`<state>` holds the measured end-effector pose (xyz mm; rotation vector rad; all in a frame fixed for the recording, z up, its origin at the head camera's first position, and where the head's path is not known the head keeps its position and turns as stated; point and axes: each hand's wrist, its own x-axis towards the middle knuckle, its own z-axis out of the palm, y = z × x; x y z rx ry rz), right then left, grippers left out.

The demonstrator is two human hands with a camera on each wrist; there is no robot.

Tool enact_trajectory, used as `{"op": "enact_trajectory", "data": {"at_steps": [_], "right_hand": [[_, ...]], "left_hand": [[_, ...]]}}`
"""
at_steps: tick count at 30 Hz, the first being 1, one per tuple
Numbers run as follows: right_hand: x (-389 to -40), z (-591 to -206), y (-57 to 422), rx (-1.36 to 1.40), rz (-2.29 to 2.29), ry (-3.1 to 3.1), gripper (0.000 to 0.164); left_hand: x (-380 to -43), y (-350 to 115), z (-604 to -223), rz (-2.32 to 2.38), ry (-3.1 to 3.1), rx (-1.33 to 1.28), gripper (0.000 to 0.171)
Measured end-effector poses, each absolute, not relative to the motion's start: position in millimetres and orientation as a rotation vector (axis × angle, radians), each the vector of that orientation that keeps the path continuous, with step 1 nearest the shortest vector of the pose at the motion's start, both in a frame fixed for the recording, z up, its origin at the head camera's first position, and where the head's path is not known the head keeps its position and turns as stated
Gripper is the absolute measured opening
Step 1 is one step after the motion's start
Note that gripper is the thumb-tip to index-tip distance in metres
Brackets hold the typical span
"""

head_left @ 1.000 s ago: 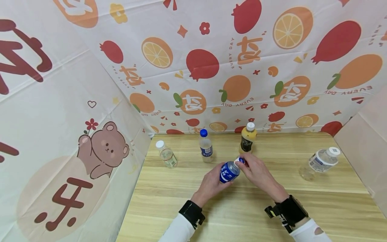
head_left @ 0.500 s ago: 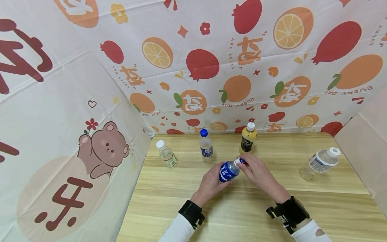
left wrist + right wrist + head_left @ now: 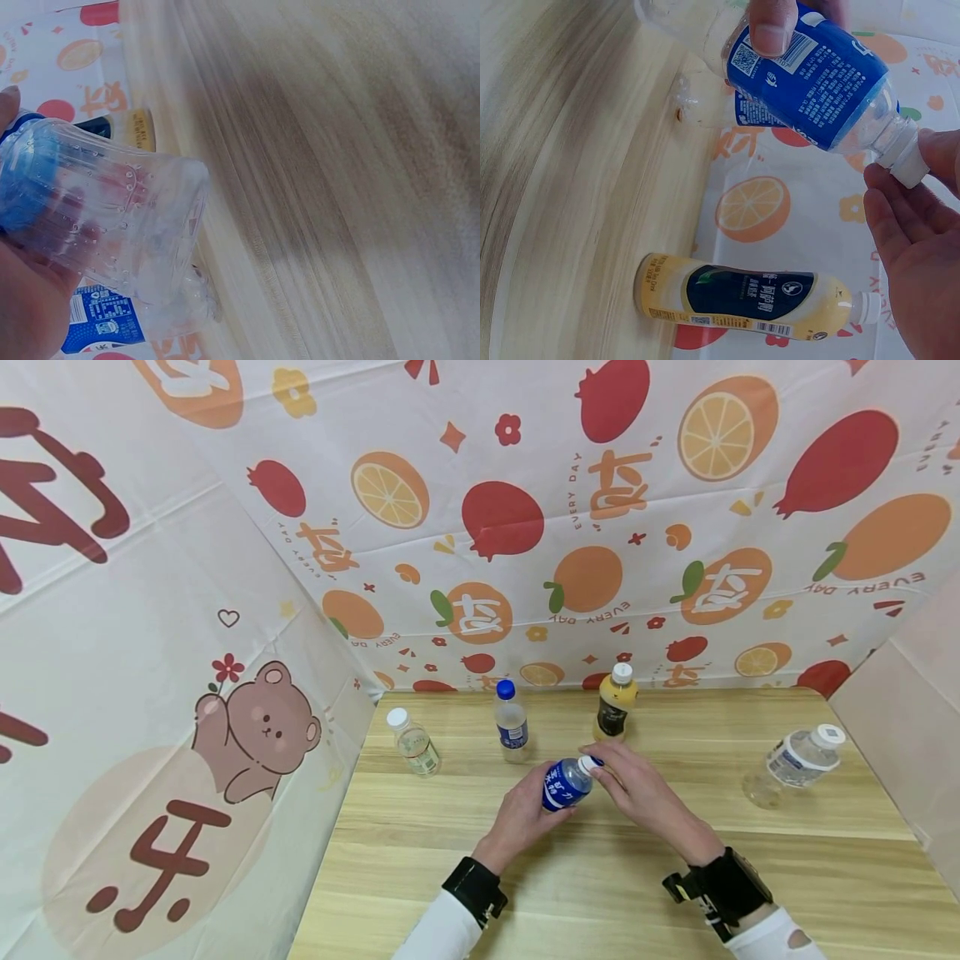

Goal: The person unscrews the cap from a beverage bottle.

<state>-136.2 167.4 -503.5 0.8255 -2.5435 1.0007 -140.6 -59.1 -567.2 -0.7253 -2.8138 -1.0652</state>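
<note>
My left hand [image 3: 519, 812] grips a clear plastic bottle with a blue label [image 3: 564, 787] around its body. The bottle is tilted, its neck toward my right hand [image 3: 636, 783]. Its white cap [image 3: 907, 157] sits on the neck, and my right thumb and fingers pinch it from both sides in the right wrist view. In the left wrist view the bottle's clear ribbed lower part [image 3: 127, 202] shows droplets, and the left palm wraps its label end.
Behind the hands stand a bottle with yellow drink [image 3: 617, 702], a blue-capped bottle [image 3: 512, 722] and a white-capped clear bottle [image 3: 414, 743]. A larger clear bottle [image 3: 795, 768] is at the right. The wooden table [image 3: 600, 893] meets printed cloth walls [image 3: 585, 535].
My right fingers have shifted slightly around the cap, with the index finger now reaching over its far side. The bottle in my left hand has moved slightly left.
</note>
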Motion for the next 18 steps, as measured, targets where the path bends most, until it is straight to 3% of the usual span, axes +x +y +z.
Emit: {"op": "enact_trajectory", "data": {"at_steps": [3, 8, 12, 18], "right_hand": [[-134.6, -502.3, 166.7, 0.772, 1.084, -2.601, 0.044], [-131.6, -500.3, 162.8, 0.434, 1.207, -2.702, 0.060], [-132.1, -499.5, 158.4, 0.287, 1.133, -2.682, 0.051], [-133.2, -501.2, 157.0, 0.313, 1.069, -2.632, 0.035]], "left_hand": [[-140.1, -58.4, -566.9, -1.063, -2.799, -0.716, 0.080], [-140.1, -57.6, -566.5, -0.971, -2.747, -0.700, 0.080], [-142.4, -57.3, -567.4, -0.816, -2.672, -0.717, 0.080], [-144.5, -57.8, -569.5, -0.714, -2.622, -0.725, 0.081]]}}
